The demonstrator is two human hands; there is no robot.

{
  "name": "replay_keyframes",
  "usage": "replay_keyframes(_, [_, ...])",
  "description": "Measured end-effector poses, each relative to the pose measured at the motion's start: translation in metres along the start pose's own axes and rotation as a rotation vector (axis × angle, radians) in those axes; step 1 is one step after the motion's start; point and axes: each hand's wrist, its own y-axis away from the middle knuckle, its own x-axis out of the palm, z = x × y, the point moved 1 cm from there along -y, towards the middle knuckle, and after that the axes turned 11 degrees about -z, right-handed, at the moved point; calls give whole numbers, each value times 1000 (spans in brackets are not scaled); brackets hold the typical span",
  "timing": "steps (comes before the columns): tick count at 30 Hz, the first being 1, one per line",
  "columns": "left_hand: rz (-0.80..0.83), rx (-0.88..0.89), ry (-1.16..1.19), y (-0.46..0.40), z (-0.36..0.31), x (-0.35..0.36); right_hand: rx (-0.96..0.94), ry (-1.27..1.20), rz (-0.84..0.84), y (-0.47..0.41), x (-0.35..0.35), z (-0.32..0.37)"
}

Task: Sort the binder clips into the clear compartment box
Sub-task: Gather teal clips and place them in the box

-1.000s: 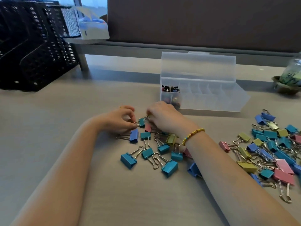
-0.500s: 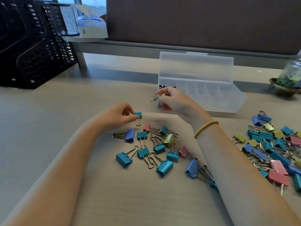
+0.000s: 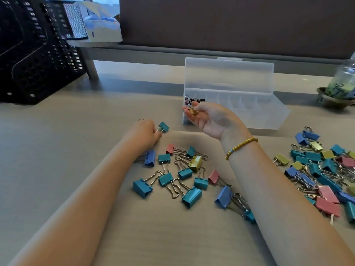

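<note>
- Step in hand, as we judge it: carrying single clips from the loose pile to the clear compartment box (image 3: pixel 240 104); most of the sorting is not yet done.
- Right hand (image 3: pixel 209 120): raised palm-up just in front of the box's left end, fingers curled round a small yellow clip (image 3: pixel 193 111), its wire handles pointing up.
- Left hand (image 3: pixel 143 134): low over the bench (image 3: pixel 57 150), fingertips pinching the wire handle of a small teal clip (image 3: pixel 163 126).
- Box: translucent plastic, lid standing open, a row of thin-walled compartments; only the leftmost cells hold anything, dark clips by the look.
- Near pile (image 3: pixel 180 173): folded painted-metal clips, teal, blue, pink and yellow, with springy wire loops, several interlocked.
- Far pile (image 3: pixel 326 169): larger heap of mixed colours and sizes on the right.
- Next move, we reckon: a short reach over the box wall and a release into the matching cell; tangled handles may drag neighbours along.
</note>
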Motion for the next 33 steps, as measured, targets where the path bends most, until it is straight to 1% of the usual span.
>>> replay_keyframes(2, [-46,34,-19,0,1,-2,-12,21,58,0,2,-2])
replay_keyframes(4, [-83,33,64,0,2,-4,-23,71,106,-2,2,-4])
replay_keyframes(5, [-88,11,155,0,1,-5,-21,88,115,-4,1,-5])
replay_keyframes(7, [-54,-69,410,2,-2,-9,-31,143,110,-6,0,-3])
replay_keyframes(9, [-13,-128,627,5,-6,-14,-102,303,61,-7,1,-2])
replay_keyframes(10, [-5,-133,685,7,-8,-16,-154,439,29,-6,1,-2])
replay_keyframes(12, [8,-139,765,10,-10,-20,-251,841,11,-2,1,-4])
replay_keyframes(13, [20,-153,807,12,-11,-22,-274,1080,43,2,2,-5])
replay_keyframes(15, [46,-194,903,15,-11,-23,-279,1525,159,8,4,-11])
replay_keyframes(16, [54,-219,952,16,-11,-24,-267,1679,201,10,5,-14])
replay_keyframes(17, [55,-241,1000,17,-10,-25,-258,1776,216,11,6,-16])
replay_keyframes(18, [54,-260,1050,18,-9,-27,-254,1825,216,12,9,-19])
replay_keyframes(20, [57,-280,1138,19,-8,-30,-270,1850,208,11,12,-25])
replay_keyframes(23, [100,-311,1274,19,-8,-31,-339,1882,164,9,15,-34])
replay_keyframes(26, [161,-418,1384,21,-5,-30,-367,1928,142,8,16,-37])
replay_keyframes(28, [265,-437,1359,22,-7,-30,-366,1936,152,6,14,-37])
replay_keyframes(29, [310,-404,1265,23,-8,-30,-367,1936,151,6,13,-36])
replay_keyframes(31, [323,-252,934,26,-10,-32,-358,1933,136,6,11,-32])
replay_keyframes(33, [310,-30,641,29,-11,-37,-348,1925,121,5,8,-26])
